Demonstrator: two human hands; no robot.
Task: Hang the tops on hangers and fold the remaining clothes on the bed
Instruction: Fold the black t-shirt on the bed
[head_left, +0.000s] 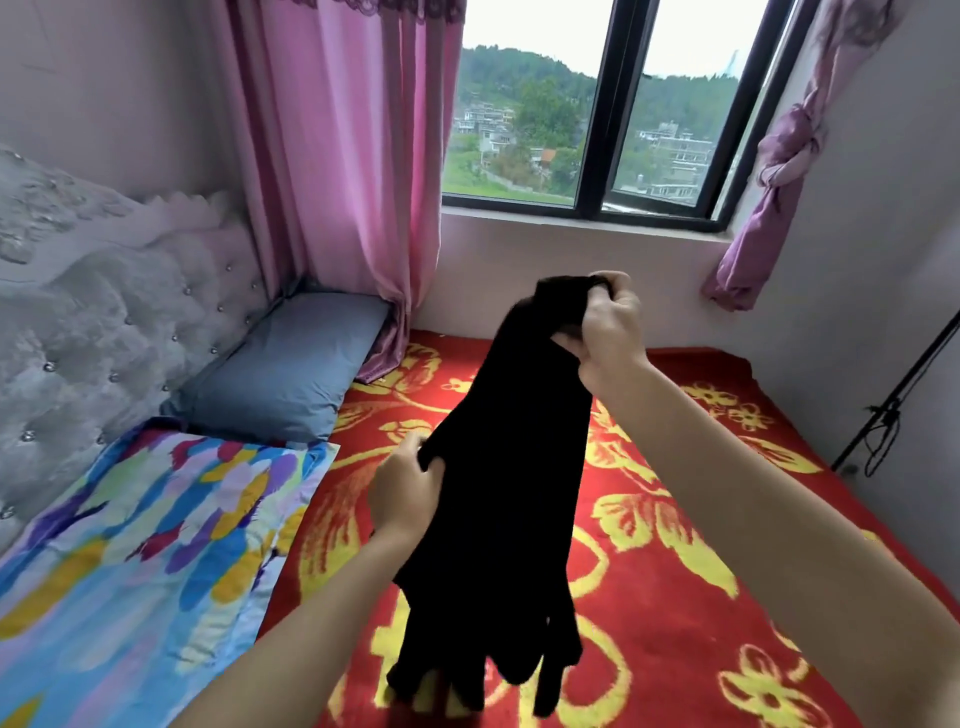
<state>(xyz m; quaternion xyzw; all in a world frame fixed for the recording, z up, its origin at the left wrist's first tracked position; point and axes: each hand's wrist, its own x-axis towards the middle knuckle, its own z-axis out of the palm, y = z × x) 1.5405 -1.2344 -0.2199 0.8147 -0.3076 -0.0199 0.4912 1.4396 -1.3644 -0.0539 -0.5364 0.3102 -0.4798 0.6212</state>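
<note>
- The right hand (608, 325) grips the bunched top of a black garment (498, 509), held high over the bed (675, 597).
- The left hand (405, 493) pinches its left edge, lower down.
- Open blanket lies to the right; a quilt (145, 545) and a pillow (285, 369) lie to the left.
- The garment's kind is unclear, as is whether its hem touches the bed.

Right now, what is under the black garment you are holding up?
The red floral blanket lies beneath the black garment, gripped by the left hand and right hand. The strip of blanket directly behind the garment is covered, so unseen.
</note>
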